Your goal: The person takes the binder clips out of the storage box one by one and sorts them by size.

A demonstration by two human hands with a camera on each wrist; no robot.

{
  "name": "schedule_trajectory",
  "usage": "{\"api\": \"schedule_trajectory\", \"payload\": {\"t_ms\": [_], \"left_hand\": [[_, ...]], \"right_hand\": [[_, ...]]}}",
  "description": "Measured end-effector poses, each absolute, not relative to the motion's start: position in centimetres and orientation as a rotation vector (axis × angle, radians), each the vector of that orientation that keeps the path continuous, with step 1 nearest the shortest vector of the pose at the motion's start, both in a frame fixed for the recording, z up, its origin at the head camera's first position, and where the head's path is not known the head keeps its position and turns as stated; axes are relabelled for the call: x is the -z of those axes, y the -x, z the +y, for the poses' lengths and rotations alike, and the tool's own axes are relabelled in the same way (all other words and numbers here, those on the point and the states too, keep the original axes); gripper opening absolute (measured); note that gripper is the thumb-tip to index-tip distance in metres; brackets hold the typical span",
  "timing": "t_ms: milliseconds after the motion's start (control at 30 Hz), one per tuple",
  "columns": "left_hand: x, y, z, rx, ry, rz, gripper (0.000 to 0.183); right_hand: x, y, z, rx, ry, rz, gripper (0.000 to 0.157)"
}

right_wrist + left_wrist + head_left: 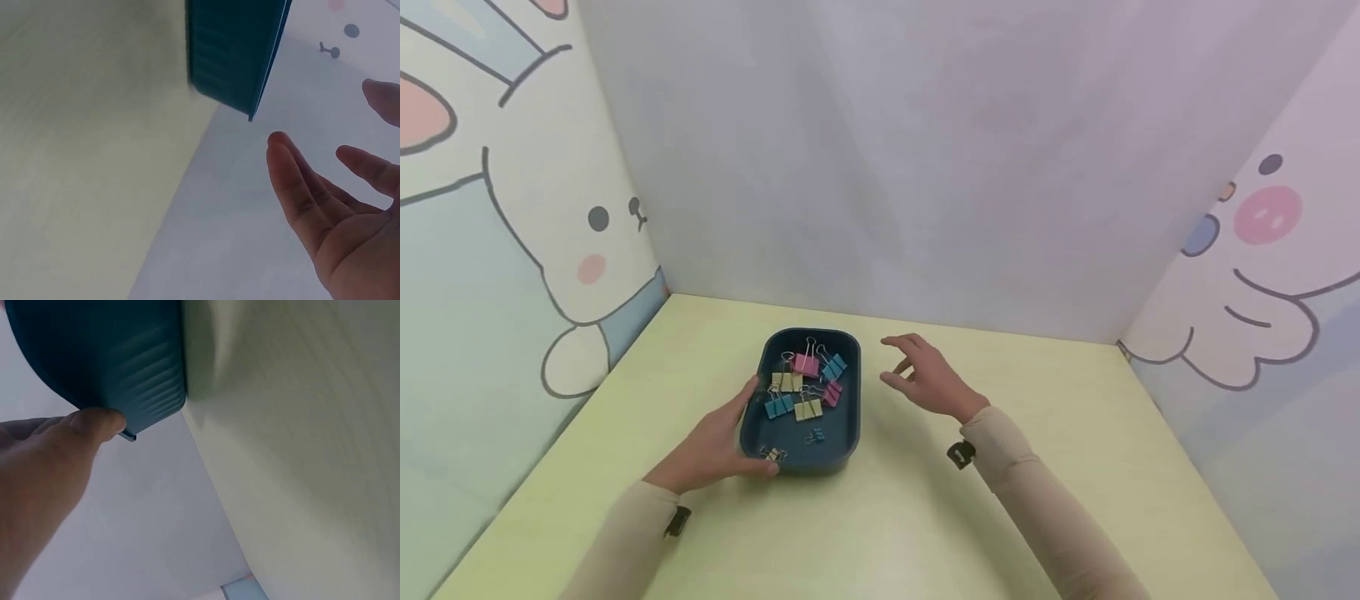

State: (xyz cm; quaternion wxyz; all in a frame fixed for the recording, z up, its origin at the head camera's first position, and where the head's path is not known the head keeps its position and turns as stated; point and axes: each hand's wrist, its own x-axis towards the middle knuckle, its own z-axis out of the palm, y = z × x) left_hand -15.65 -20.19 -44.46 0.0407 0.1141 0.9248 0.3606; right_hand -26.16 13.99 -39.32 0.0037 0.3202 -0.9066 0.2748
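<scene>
A dark blue tray (838, 463) on the table holds several binder clips. Larger clips sit in its far and middle part: a pink binder clip (806, 365), a blue binder clip (779, 406) and a yellow binder clip (808, 409) among them. A small blue clip (817, 435) and a small yellow clip (772, 454) lie nearer the front. My left hand (711, 446) holds the tray by its near left corner, thumb along the front rim and fingers at the left side. To the right of the tray, my right hand (928, 379) hovers with fingers spread, holding nothing.
The pale yellow table (1052, 433) runs back to a plain grey-white wall (925, 167). Side walls with cartoon animals stand at the left and the right. Each sleeve has a small black device (961, 453) at the wrist.
</scene>
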Motion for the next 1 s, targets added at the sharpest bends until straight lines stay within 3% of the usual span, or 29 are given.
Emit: {"api": "schedule_trajectory", "payload": {"t_ms": [533,1000], "left_hand": [[44.3,15.3,-20.0,-1.078,-0.302,2.843,0.13],[44.0,15.1,-19.9,-1.081,-0.289,2.83,0.13]], "right_hand": [[39.9,31.1,9.3,-1.074,-1.119,-2.99,0.034],[40.0,32.6,7.5,-1.022,-1.053,-3.043,0.034]]}}
